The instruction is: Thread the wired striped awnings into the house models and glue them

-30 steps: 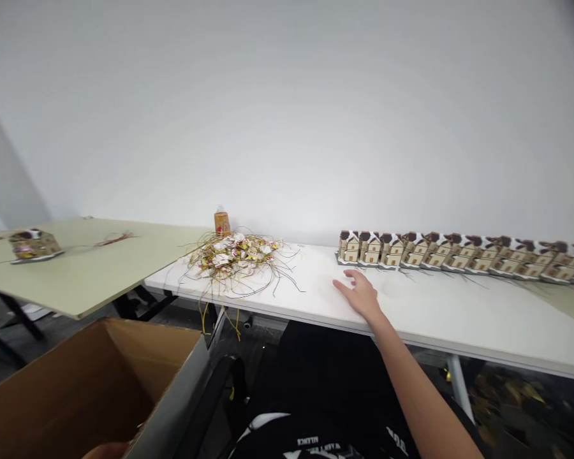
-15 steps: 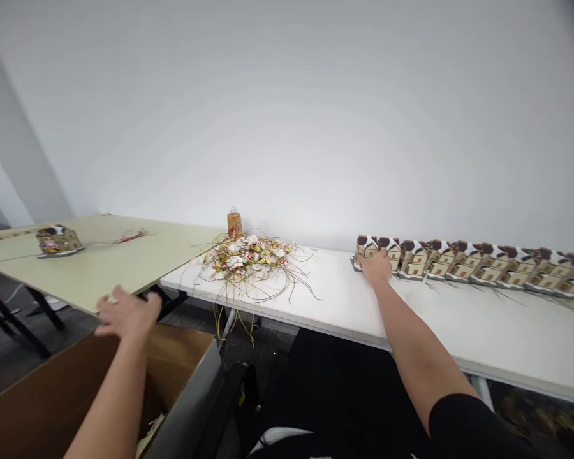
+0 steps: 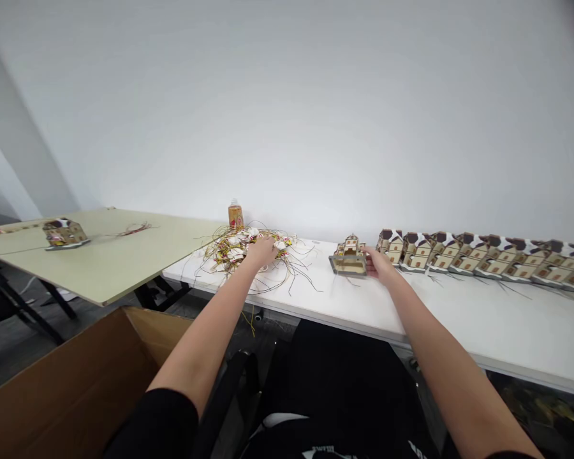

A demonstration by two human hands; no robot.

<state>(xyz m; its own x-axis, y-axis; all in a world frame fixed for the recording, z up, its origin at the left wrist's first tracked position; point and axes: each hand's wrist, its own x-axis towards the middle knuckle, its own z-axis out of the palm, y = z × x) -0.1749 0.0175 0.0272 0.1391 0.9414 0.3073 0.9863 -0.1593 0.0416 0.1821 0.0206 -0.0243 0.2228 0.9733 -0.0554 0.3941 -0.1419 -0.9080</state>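
Note:
My right hand (image 3: 379, 262) grips a small model house (image 3: 350, 247) by its right side. The house is tipped back, so its hollow underside with a grey base rim faces me. My left hand (image 3: 262, 250) lies on a tangled heap of wired pieces (image 3: 232, 255), white and yellow with thin dark leads. Its fingertips are hidden among the wires, so I cannot see whether they grip anything. To the right of my right hand, several like houses (image 3: 463, 252) with brown, snow-topped roofs stand in a row.
An orange-labelled bottle (image 3: 235, 215) stands behind the heap on the white table (image 3: 310, 299). On the pale board table (image 3: 124, 255) at left are another house (image 3: 64, 234) and some red wires (image 3: 134, 229). An open cardboard box (image 3: 76, 376) sits below, at my left.
My left hand has moved from above the cardboard box to the wire heap. My right hand has taken the leftmost house from the row, drawn it left and tipped it.

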